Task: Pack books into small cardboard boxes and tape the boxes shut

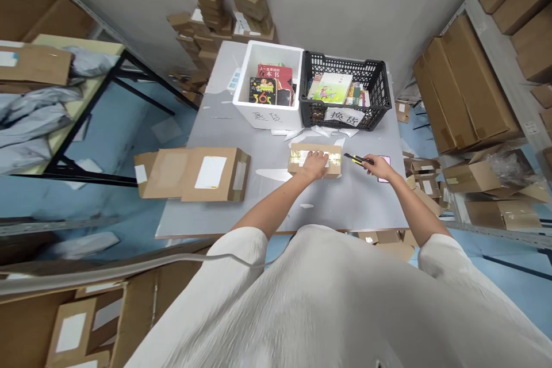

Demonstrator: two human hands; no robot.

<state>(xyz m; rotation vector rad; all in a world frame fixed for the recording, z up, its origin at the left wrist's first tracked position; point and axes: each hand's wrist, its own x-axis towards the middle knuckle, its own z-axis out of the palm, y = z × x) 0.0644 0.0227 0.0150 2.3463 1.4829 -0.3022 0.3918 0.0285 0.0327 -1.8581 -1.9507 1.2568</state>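
A small taped cardboard box [335,156] lies on the grey table in front of me. On its top, over a white label, rests my left hand [316,165] with the fingers laid out and pressing the box. My right hand [378,167], just right of the box, is closed around a black and yellow utility knife [357,158]. The knife's tip points left toward the box's right end and is apart from it; whether the blade is out is too small to tell. Partly under my right hand lies a phone [383,171].
Behind the box stand a white foam bin [267,114] and a black plastic crate [379,89], both holding books. An opened cardboard box [190,175] overhangs the table's left edge. Paper scraps [273,175] lie on the tabletop [224,218]. Stacked boxes [250,6] and shelves surround the table.
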